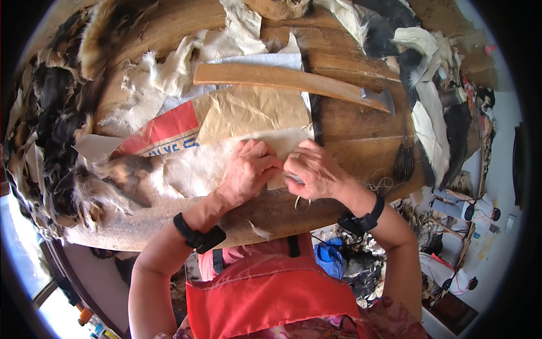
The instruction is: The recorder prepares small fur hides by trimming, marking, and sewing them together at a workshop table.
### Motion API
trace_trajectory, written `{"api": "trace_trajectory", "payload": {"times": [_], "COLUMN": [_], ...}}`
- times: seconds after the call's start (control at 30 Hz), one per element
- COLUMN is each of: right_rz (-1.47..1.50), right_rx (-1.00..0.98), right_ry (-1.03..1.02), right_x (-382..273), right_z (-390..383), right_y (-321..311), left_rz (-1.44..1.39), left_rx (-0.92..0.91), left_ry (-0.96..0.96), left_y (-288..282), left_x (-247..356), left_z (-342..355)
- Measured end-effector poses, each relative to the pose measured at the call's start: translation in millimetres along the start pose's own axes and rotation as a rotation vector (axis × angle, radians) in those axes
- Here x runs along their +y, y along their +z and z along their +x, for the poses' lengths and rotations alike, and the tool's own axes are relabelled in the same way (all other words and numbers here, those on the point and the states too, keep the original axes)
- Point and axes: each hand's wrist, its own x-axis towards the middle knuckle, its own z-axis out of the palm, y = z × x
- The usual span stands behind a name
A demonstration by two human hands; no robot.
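Note:
A pale piece of fur hide (195, 169) lies along the near edge of the wooden work surface. My left hand (250, 171) is closed on it, thumb and fingers pinched together. My right hand (315, 172) is also closed at the hide's right end, its fingertips almost touching the left ones. Something small and grey shows at the right fingers; whether it is a ring or a tool I cannot tell. Beyond both hands lies a creased brown paper sheet (254, 113) with a red end. A wooden-handled tool (282, 81) with a metal blade at its right end rests across the paper.
Dark and tan fur scraps (56, 135) pile up at the left. White and black hide strips (432, 118) lie at the right, near black-handled scissors (403, 163) and loose thread (381, 183). Below the rounded edge of the wooden surface (248, 226) sits a blue bag (330, 259).

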Motion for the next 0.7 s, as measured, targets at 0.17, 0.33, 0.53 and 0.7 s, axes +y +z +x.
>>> {"api": "trace_trajectory", "payload": {"times": [0.17,0.33,0.53,0.7], "right_rz": [-0.038,0.16,0.165,0.086], "right_rx": [0.207,0.225,0.15,0.152], "right_ry": [0.122,0.102,0.082,0.022], "right_x": [-31,-63,-80,-81], "right_z": [-5,-13,-11,-5], "right_y": [-43,-58,-71,-71], "left_rz": [-0.07,-0.429,-0.918,-1.055], "left_rx": [-0.019,0.015,-0.115,-0.131], "left_ry": [-0.001,-0.149,-0.197,-0.234], "left_y": [-7,-35,-55,-45], "left_x": [0,27,69,71], "left_z": [-6,5,24,20]}}
